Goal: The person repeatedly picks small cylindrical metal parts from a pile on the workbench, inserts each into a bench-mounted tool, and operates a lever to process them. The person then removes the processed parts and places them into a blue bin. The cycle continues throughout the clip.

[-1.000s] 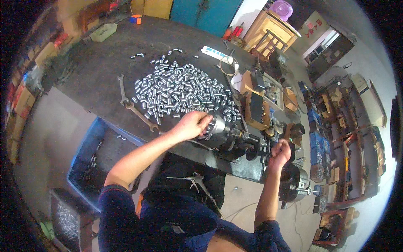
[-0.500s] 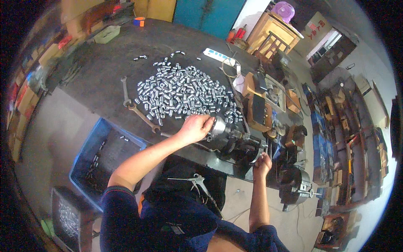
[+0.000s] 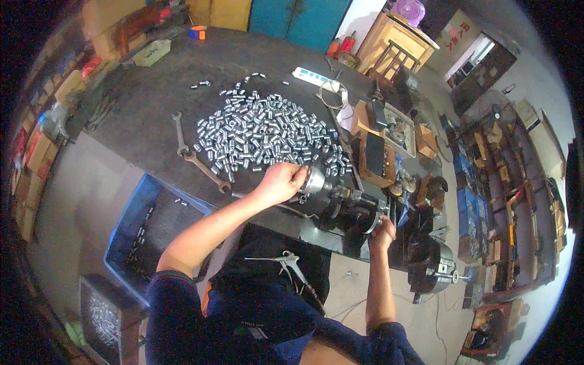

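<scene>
A small dark bench machine (image 3: 354, 208) with a round silver chuck (image 3: 314, 180) sits at the near edge of the workbench. My left hand (image 3: 281, 184) is closed at the chuck's left face, thumb and fingers pinched together. Whatever lies between those fingers is hidden. At the machine's right end, my right hand (image 3: 382, 234) is closed around a handle that is mostly covered by the fingers. Just beyond my left hand spreads a heap of short shiny metal sleeves (image 3: 267, 131).
Two wrenches, one a spanner (image 3: 207, 170), lie left of the heap. A blue bin (image 3: 115, 234) with a few sleeves stands below the bench's left side. An air blow gun (image 3: 291, 263) hangs in front of me. A power strip (image 3: 314, 77) lies at the back.
The view has shifted slightly. Both hands keep their places on the machine, the right one a little higher in the picture. The heap looks the same.
</scene>
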The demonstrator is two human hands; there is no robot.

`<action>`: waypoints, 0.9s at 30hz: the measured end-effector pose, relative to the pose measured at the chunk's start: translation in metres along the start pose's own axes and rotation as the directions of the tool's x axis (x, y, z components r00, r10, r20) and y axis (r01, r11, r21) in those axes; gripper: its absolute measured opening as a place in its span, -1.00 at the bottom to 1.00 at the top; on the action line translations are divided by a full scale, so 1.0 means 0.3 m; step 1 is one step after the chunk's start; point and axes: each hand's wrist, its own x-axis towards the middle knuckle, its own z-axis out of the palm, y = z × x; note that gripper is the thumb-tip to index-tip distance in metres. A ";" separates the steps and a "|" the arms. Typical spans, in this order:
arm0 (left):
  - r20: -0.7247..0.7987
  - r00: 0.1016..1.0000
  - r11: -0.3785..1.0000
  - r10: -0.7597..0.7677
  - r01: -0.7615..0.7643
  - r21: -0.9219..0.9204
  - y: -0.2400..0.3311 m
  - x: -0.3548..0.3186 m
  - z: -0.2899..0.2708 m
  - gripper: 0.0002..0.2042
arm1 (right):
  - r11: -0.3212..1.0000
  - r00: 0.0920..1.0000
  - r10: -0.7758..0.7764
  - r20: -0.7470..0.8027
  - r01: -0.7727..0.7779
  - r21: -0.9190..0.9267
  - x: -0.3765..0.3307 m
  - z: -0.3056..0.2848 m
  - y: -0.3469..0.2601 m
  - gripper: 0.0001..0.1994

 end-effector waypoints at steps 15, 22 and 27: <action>0.088 0.995 0.997 -0.052 0.056 -0.048 -0.031 -0.005 -0.036 -0.59 | 0.840 0.834 -0.530 0.155 0.491 0.232 -0.171 0.023 -0.193 -0.82; 0.129 0.986 0.989 -0.102 0.115 -0.097 -0.040 -0.005 -0.061 -0.61 | 0.900 0.904 -0.426 0.029 0.427 -0.087 0.109 0.012 0.034 -0.88; 0.091 0.938 0.934 -0.335 0.343 -0.103 -0.128 -0.128 -0.187 -0.63 | 0.844 0.835 -0.534 0.133 0.536 0.017 0.168 0.143 -0.164 -0.86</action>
